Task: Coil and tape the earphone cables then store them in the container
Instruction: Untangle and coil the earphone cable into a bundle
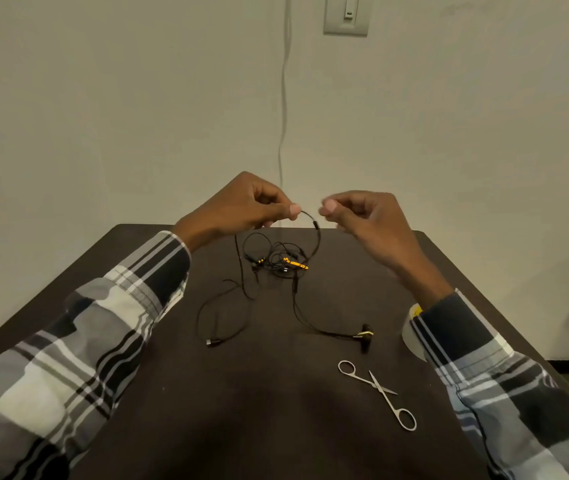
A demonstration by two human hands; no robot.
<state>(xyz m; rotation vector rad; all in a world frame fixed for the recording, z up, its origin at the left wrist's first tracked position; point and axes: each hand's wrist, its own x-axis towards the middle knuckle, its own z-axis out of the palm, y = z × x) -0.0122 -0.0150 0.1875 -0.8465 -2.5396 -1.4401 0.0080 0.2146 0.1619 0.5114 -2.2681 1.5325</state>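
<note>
A tangle of thin black earphone cables [278, 261] with yellow-orange parts lies on the dark table [276, 410], toward its far end. My left hand [241, 206] is raised above the tangle and pinches one black cable between thumb and fingers; the cable arcs down from it to the pile. My right hand [355, 216] hovers just to the right, fingers curled and thumb against forefinger, with a small gap to the cable and nothing visibly in it. A black-and-gold earbud [365, 336] lies at the end of a loose strand. A jack end [212, 342] lies at the left.
Small steel scissors [378, 391] lie partly open on the near right of the table. A roll of white tape [413, 336] sits at the right edge, partly hidden by my right sleeve. A pale wall stands right behind the table's far edge. No container is in view.
</note>
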